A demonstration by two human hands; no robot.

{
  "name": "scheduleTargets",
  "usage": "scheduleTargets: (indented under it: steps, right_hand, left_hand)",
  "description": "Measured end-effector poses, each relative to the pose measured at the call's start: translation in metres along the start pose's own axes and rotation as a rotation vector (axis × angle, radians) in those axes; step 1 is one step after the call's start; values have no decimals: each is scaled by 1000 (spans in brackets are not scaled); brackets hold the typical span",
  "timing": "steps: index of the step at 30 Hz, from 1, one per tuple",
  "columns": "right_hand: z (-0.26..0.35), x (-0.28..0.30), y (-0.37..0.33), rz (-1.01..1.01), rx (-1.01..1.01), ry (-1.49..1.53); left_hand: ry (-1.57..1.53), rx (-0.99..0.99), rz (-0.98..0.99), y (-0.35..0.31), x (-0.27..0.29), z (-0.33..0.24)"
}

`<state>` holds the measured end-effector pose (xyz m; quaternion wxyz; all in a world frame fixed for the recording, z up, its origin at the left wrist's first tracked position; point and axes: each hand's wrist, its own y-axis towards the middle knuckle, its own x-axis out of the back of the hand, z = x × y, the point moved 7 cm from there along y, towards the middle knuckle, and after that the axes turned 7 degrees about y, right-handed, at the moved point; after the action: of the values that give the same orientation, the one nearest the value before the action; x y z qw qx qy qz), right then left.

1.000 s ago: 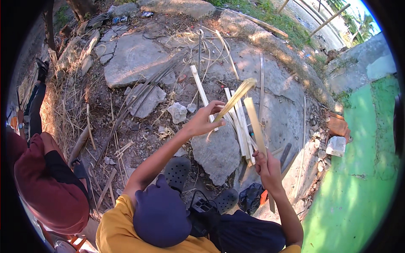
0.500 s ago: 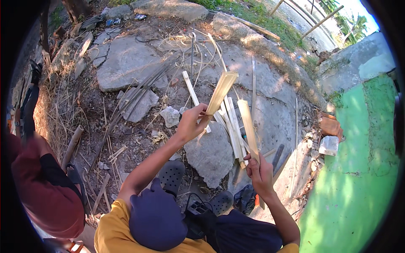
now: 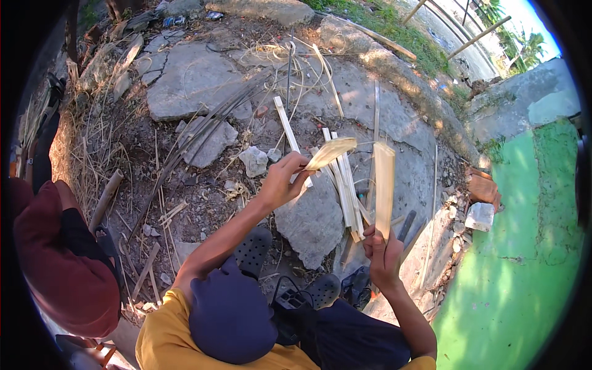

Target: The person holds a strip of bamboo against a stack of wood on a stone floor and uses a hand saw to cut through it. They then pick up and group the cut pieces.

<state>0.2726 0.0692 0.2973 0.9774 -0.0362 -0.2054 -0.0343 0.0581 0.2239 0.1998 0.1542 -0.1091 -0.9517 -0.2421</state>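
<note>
My left hand (image 3: 285, 180) pinches the near end of a short pale slat of split bamboo (image 3: 333, 152), which tilts up and to the right. Lower and to the right, my right hand (image 3: 383, 254) is closed around the bottom of a wider bamboo slat (image 3: 383, 188), held nearly upright. The two slats are apart from each other. Beyond and between my hands, several split bamboo strips (image 3: 346, 196) lie in a loose bundle on the stone. A single pale strip (image 3: 285, 125) lies just past my left hand.
Broken concrete slabs (image 3: 196, 86) and a white stone (image 3: 253, 161) cover the ground. Long dark strips (image 3: 213, 120) run across at left. Another person in a maroon top (image 3: 65, 265) sits at far left. A green painted surface (image 3: 512, 290) spans the right, beside a white block (image 3: 480, 217).
The left slat has tipped from nearly upright toward lying flat, pointing right. The right slat has turned, swinging upright and showing its broad face. The whole view has shifted slightly.
</note>
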Motion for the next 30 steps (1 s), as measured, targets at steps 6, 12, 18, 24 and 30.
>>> scheduleTargets:
  steps: [6,12,18,24,30]
  right_hand:
    - [-80,-34,-6,232,-374,13]
    - [-26,-15,9,106,-146,-17]
    - [-47,39,21,-103,-158,-88]
    - [-78,56,20,-117,-222,-114]
    - [-163,59,20,52,-380,-214]
  left_hand:
    - [112,40,-70,-11,0,46]
    - [-38,223,-181,1,34,36]
    - [-201,452,-37,-29,26,83]
    - [-405,778,74,-100,-26,135]
    - [-395,807,176,-146,-67,139]
